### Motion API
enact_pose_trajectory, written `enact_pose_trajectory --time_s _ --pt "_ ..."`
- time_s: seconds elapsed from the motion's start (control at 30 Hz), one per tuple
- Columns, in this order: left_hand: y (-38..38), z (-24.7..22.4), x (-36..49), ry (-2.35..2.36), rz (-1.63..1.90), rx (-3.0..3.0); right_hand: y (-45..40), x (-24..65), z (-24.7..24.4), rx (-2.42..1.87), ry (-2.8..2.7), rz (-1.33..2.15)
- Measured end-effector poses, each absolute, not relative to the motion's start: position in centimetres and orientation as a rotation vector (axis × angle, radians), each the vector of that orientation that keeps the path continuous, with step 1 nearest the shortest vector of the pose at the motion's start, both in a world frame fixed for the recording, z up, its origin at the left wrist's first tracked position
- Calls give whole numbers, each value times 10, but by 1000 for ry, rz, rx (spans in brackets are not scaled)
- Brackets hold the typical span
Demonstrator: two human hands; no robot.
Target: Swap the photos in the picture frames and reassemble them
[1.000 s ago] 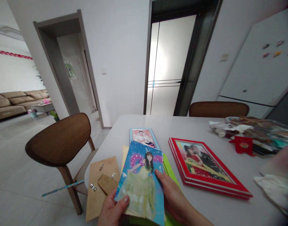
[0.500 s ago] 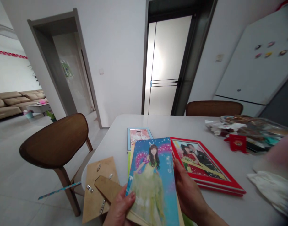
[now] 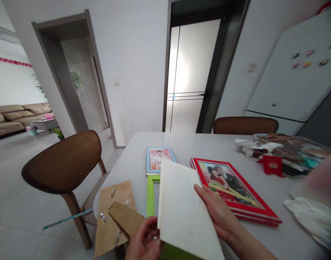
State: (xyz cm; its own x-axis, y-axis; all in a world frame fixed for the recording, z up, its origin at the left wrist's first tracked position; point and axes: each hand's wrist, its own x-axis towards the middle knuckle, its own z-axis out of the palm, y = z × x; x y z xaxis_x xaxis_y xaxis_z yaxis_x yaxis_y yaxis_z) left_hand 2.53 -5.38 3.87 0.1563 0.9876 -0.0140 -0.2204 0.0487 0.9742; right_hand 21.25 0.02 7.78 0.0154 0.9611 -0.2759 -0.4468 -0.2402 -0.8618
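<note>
A white, blank-faced sheet or thin stack [image 3: 185,209] is held up over the table, tilted. My right hand [image 3: 218,213] grips its right edge, thumb on the front. My left hand [image 3: 146,240] is at its lower left corner with curled fingers; part of them is hidden behind the edge. Beneath lies a lime green frame [image 3: 150,196], partly covered. A brown frame backing [image 3: 103,231] with metal clips and a stand leg rests at the table's left edge. Behind is a light blue framed photo [image 3: 154,159]. Right of the sheet are stacked red framed photos [image 3: 235,187].
The white table [image 3: 130,155] has a wooden chair [image 3: 65,162] at its left and another [image 3: 245,124] behind. Plastic bags [image 3: 297,148], a red packet [image 3: 273,165] and a white cloth [image 3: 314,220] lie at the right.
The blue picture of a figure in a yellow-green dress no longer shows; a blank white face is now toward me. My left hand has shifted right and down, and more green frame is visible.
</note>
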Motion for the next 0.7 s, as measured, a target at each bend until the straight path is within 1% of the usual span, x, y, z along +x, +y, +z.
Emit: enact_pose_trajectory --time_s 0.07,0.13,0.23,0.33,0.47,0.7 --pt "-49 41 12 1093 1229 1298 6 219 70 -1181 -716 1397" --pt "-44 39 4 1201 1193 1608 13 221 59 -1284 -807 1297" --pt "-38 30 2 1242 1002 2051 20 218 46 -1404 -920 1195" --pt "-36 22 8 1220 804 2299 25 214 43 -1455 -985 1136" --pt "-36 24 13 1238 650 2398 29 211 43 -1452 -1124 1109" --pt "-33 23 11 1174 713 2394 32 212 41 -1480 -1236 1182"
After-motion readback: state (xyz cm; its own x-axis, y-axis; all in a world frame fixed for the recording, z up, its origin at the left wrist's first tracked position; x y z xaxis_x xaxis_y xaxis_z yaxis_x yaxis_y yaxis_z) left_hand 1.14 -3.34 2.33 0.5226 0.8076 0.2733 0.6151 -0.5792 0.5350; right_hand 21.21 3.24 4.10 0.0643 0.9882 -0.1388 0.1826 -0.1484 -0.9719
